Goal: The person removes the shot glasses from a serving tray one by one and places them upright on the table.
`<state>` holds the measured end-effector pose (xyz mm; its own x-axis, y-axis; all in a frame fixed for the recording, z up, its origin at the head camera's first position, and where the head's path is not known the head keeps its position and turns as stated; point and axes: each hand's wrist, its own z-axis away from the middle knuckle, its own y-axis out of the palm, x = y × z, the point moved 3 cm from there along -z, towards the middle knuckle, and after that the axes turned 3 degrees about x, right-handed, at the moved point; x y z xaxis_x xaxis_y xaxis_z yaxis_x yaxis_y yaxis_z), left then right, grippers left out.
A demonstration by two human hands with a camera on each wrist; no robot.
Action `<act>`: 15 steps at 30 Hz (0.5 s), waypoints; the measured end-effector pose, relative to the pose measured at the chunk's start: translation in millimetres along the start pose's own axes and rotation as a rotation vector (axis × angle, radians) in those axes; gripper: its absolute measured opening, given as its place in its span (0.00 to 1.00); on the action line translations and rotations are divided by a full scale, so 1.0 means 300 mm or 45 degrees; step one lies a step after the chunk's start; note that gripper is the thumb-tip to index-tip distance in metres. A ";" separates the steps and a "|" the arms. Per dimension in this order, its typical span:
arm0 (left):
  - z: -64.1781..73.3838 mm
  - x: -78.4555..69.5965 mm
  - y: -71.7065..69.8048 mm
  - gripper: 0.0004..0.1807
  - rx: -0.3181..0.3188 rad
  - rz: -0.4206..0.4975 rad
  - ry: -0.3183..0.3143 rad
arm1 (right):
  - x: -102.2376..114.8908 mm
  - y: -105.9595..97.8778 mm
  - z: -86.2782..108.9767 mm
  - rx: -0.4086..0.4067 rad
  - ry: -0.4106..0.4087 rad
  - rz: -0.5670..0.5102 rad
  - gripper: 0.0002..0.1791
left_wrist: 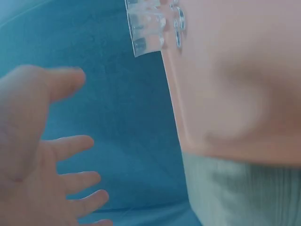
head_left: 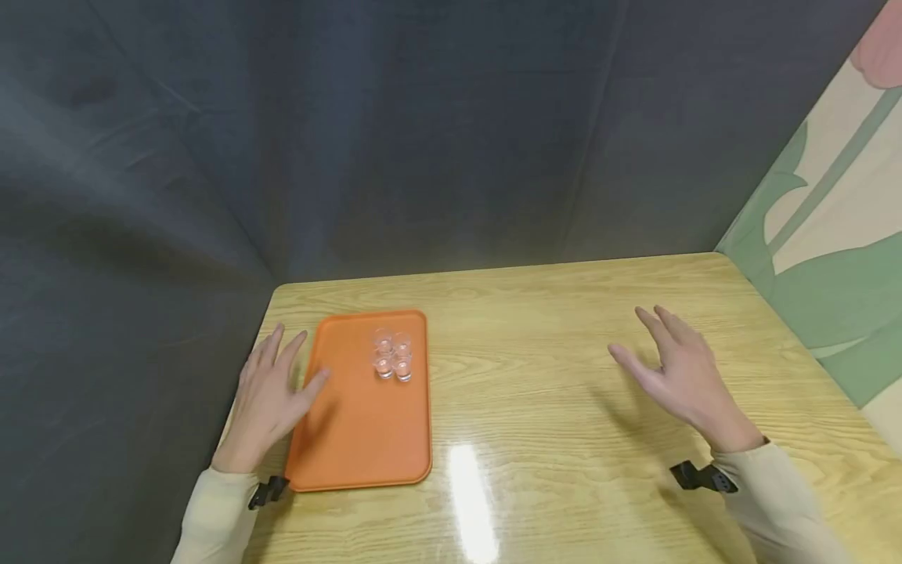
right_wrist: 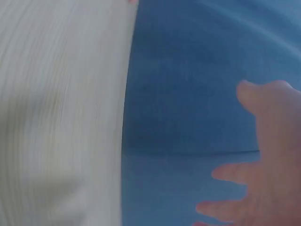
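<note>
Several small clear glasses stand grouped on the far right part of an orange tray. In the left wrist view the glasses show at the top, near the tray's edge. My left hand hovers over the tray's left side, fingers spread, with nothing in it. Its thumb reaches over the tray, apart from the glasses. Far to the right, my right hand is held above the bare wood, fingers spread and holding nothing. The right wrist view shows that hand against blue cloth.
The tray lies on the left part of a wood-grain table. Dark blue cloth hangs behind the table and on its left. A floral-patterned surface borders the right edge. A bright reflection lies at the front middle.
</note>
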<state>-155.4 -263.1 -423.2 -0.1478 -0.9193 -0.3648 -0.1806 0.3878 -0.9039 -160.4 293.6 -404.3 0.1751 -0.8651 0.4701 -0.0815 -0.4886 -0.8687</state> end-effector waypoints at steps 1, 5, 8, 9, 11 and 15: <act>-0.004 0.000 0.005 0.40 -0.012 0.027 -0.004 | 0.009 0.005 -0.004 0.012 0.000 -0.061 0.41; -0.026 -0.006 0.023 0.36 -0.070 0.123 -0.013 | 0.052 0.028 -0.023 0.030 0.019 -0.292 0.36; -0.044 -0.010 0.032 0.33 -0.081 0.249 -0.038 | 0.086 0.055 -0.036 -0.008 0.011 -0.418 0.33; -0.050 -0.009 0.034 0.33 -0.085 0.293 -0.050 | 0.098 0.065 -0.041 -0.024 0.004 -0.455 0.32; -0.062 -0.010 0.036 0.32 -0.096 0.369 -0.072 | 0.125 0.085 -0.050 -0.053 0.003 -0.519 0.30; -0.092 -0.008 0.050 0.28 -0.150 0.469 -0.101 | 0.185 0.130 -0.074 -0.097 0.000 -0.630 0.24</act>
<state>-184.4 -253.4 -429.7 -0.1488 -0.7178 -0.6802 -0.2408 0.6934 -0.6791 -175.6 223.9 -408.7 0.2106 -0.5273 0.8231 -0.0604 -0.8474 -0.5274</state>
